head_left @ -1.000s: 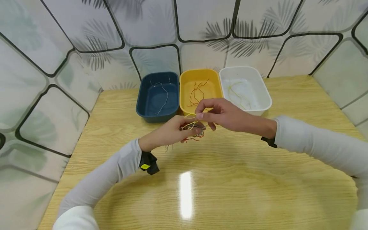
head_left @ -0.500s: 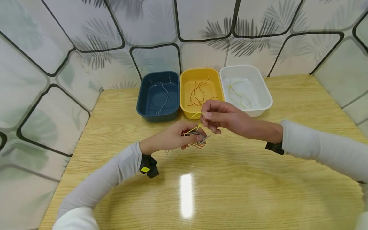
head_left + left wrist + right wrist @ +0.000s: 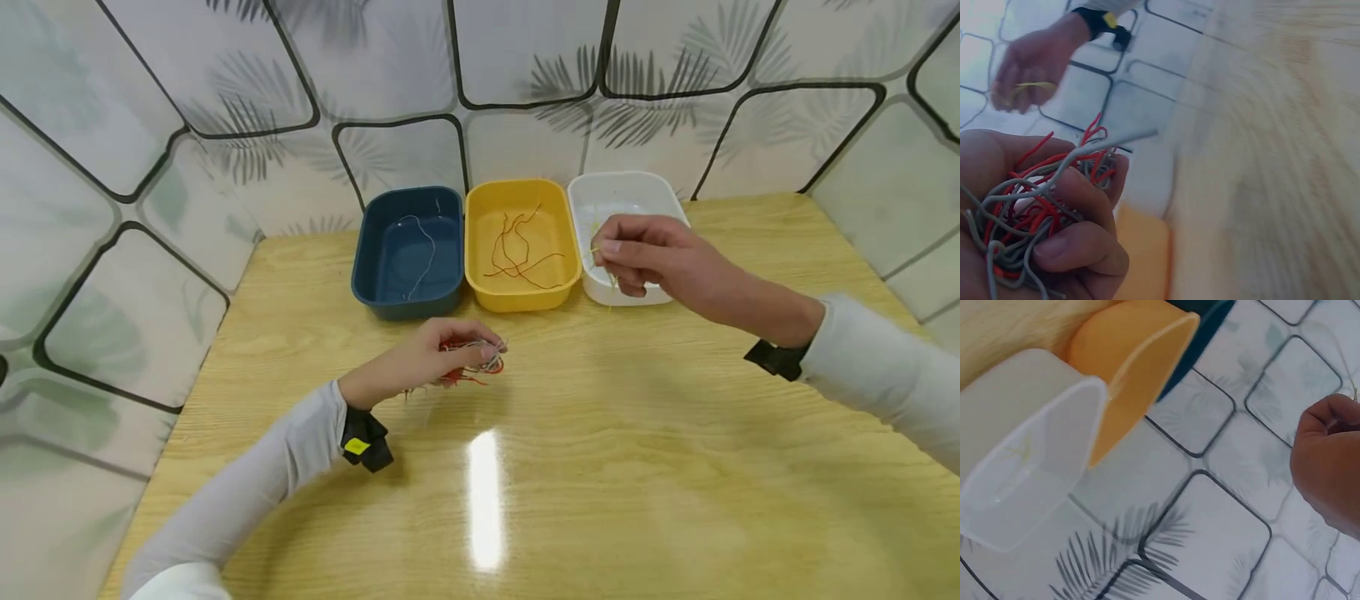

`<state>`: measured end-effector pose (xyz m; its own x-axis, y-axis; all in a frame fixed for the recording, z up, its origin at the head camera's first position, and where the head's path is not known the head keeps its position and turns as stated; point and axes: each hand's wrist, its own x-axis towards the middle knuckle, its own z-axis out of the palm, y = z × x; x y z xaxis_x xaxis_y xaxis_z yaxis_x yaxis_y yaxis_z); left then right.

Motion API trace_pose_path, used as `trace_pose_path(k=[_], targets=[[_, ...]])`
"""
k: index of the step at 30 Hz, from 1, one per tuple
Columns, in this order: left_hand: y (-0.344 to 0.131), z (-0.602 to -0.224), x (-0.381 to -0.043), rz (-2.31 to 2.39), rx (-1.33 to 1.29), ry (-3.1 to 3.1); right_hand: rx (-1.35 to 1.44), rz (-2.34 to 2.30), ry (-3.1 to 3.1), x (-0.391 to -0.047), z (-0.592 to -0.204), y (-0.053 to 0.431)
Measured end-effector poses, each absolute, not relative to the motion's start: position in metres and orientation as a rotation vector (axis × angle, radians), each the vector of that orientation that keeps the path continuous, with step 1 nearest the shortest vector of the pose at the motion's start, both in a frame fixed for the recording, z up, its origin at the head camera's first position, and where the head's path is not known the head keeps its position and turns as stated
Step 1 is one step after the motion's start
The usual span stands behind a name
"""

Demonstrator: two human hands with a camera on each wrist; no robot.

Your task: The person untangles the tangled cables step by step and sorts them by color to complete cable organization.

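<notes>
My left hand (image 3: pixel 423 357) grips a tangled bundle of red and grey wires (image 3: pixel 1035 187), its fingers curled round them above the table. Loose wire ends stick out past the fingers in the left wrist view. My right hand (image 3: pixel 667 258) pinches a yellow wire (image 3: pixel 1035 84) between thumb and fingers, over the front part of the white bin (image 3: pixel 630 187). In the right wrist view, the right hand (image 3: pixel 1329 456) shows only partly at the right edge. Behind it, yellow wire in the white bin is partly hidden in the head view.
A yellow bin (image 3: pixel 525 300) with several red wires (image 3: pixel 517 267) stands between the white bin and a dark blue bin (image 3: pixel 408 308). A pale wire (image 3: pixel 431 250) lies in the blue bin. All stand on a wooden table (image 3: pixel 637 458) against a patterned wall (image 3: pixel 525 50).
My right hand has drawn the yellow wire out of the left hand's bundle and moved right to the white bin. The left hand has shifted slightly left with the red and grey wires.
</notes>
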<state>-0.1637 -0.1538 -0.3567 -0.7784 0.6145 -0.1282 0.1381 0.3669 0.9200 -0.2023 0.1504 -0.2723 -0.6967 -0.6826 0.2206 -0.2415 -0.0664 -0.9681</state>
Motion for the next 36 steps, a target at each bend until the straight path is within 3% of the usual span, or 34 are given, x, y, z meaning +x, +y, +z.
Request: trace_pose_path(k=[11, 26, 36], targets=[[-0.124, -0.314, -0.146, 1.457, 0.959, 2.049, -1.102, -1.435, 1.966, -0.188, -0.318, 0.120], [-0.127, -0.334, -0.152, 1.335, 0.806, 1.930, -0.998, -1.468, 2.089, -0.191, -0.319, 0.120], [-0.154, -0.331, -0.154, 1.314, 0.620, 2.090, -1.123, -1.142, 2.408, -0.218, -0.312, 0.175]])
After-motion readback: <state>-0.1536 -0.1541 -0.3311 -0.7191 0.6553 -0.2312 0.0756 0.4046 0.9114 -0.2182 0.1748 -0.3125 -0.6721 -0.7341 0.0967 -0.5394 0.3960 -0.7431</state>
